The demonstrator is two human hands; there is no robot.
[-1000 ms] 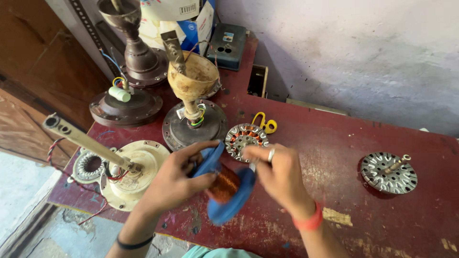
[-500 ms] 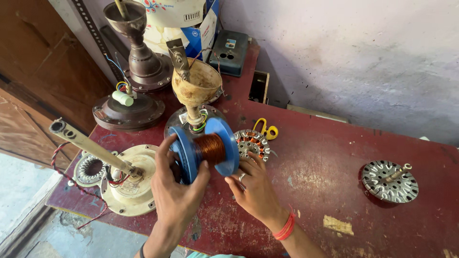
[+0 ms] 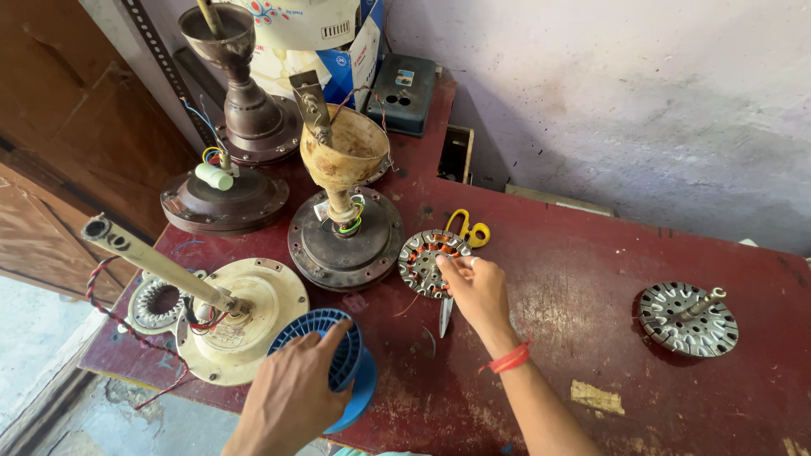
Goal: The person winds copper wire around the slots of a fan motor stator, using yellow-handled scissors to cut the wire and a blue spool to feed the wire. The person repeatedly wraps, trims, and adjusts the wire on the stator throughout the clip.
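My left hand (image 3: pixel 291 395) grips a blue plastic spool (image 3: pixel 334 355) near the front edge of the dark red table (image 3: pixel 574 279), next to a cream fan motor with a long rod (image 3: pixel 232 317). My right hand (image 3: pixel 477 291) reaches forward, its fingertips touching a round stator with copper windings (image 3: pixel 427 260). A red thread band circles that wrist. Yellow-handled scissors (image 3: pixel 465 241) lie just past the stator, their blade running under my right hand.
A rusty fan motor with a cream cup (image 3: pixel 346 228) stands left of the stator. Two brown fan motors (image 3: pixel 224 194) sit further back left. A metal rotor (image 3: pixel 686 317) lies at right. A cardboard box (image 3: pixel 329 42) and dark box (image 3: pixel 404 93) stand against the wall.
The left hand has lowered the blue spool from above the table's middle down to the front edge. The right hand let go of it and moved onto the stator.
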